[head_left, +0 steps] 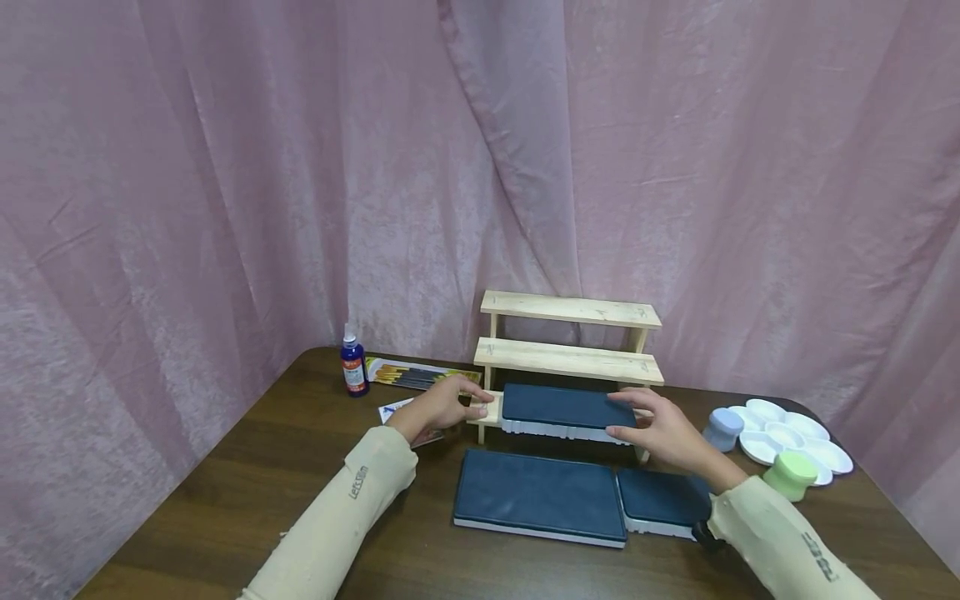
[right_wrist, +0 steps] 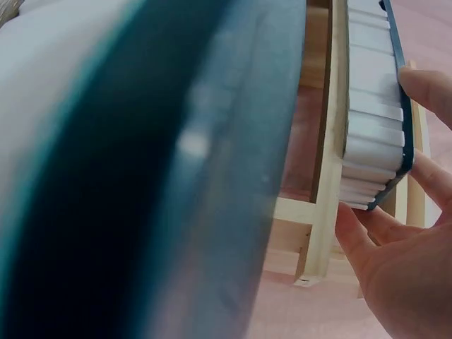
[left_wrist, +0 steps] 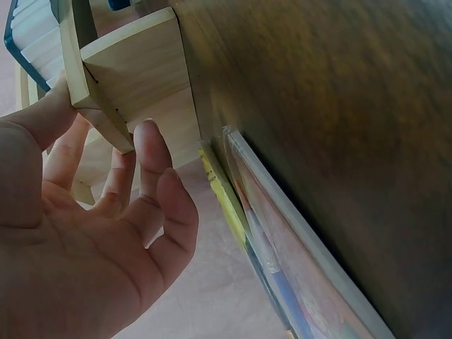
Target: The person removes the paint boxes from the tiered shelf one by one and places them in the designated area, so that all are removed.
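A three-tier wooden stand (head_left: 566, 357) stands at the back of the table. On its lowest step lies a flat white box with a dark blue lid (head_left: 567, 406). My left hand (head_left: 444, 406) grips the left end of that step, thumb and fingers about the board (left_wrist: 106, 120). Around the right end of the box curves my right hand (head_left: 663, 427), its fingers at the lid edge and the lower corner of the ribbed white side (right_wrist: 374, 92). In front of the stand lie a larger blue-lidded box (head_left: 538, 496) and a smaller one (head_left: 663, 497), side by side.
At the left stand a blue bottle (head_left: 354, 367) and a pack of brushes (head_left: 408, 373); a flat card-like pack (head_left: 392, 408) is partly behind the left hand. On the right are a white flower-shaped palette (head_left: 783, 435), a blue cup (head_left: 723, 427) and a green cup (head_left: 791, 473). A pink curtain (head_left: 420, 183) hangs behind.
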A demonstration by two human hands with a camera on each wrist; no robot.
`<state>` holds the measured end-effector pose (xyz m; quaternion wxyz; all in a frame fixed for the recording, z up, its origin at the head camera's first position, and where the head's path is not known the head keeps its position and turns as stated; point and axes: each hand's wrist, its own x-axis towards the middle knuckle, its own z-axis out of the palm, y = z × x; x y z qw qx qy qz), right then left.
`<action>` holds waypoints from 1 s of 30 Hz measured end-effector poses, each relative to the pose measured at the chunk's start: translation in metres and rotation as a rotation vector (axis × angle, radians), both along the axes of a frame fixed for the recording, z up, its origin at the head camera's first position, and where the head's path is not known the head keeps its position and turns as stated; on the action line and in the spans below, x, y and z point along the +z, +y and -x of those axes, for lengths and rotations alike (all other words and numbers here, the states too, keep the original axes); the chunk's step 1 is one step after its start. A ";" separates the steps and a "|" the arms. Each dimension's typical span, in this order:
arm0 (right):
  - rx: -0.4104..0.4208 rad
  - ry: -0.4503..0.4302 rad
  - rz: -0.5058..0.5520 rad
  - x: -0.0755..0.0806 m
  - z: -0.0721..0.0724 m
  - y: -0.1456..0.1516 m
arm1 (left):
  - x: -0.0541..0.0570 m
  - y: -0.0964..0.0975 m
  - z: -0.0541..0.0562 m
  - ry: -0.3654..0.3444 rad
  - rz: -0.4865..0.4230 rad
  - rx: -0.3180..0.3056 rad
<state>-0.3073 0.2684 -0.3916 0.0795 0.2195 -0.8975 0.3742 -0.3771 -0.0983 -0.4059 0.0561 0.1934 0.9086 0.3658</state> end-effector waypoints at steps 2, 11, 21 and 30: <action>-0.005 0.003 -0.008 -0.002 0.001 -0.001 | 0.000 0.000 -0.001 -0.001 -0.010 -0.002; 0.001 0.000 -0.019 -0.005 0.005 0.000 | 0.000 0.000 -0.002 0.004 -0.012 -0.018; 0.041 -0.020 -0.008 0.000 0.006 0.000 | -0.001 0.000 -0.002 -0.002 -0.014 -0.020; 0.032 -0.006 -0.011 -0.002 0.006 0.001 | -0.001 -0.001 -0.002 0.007 -0.019 -0.014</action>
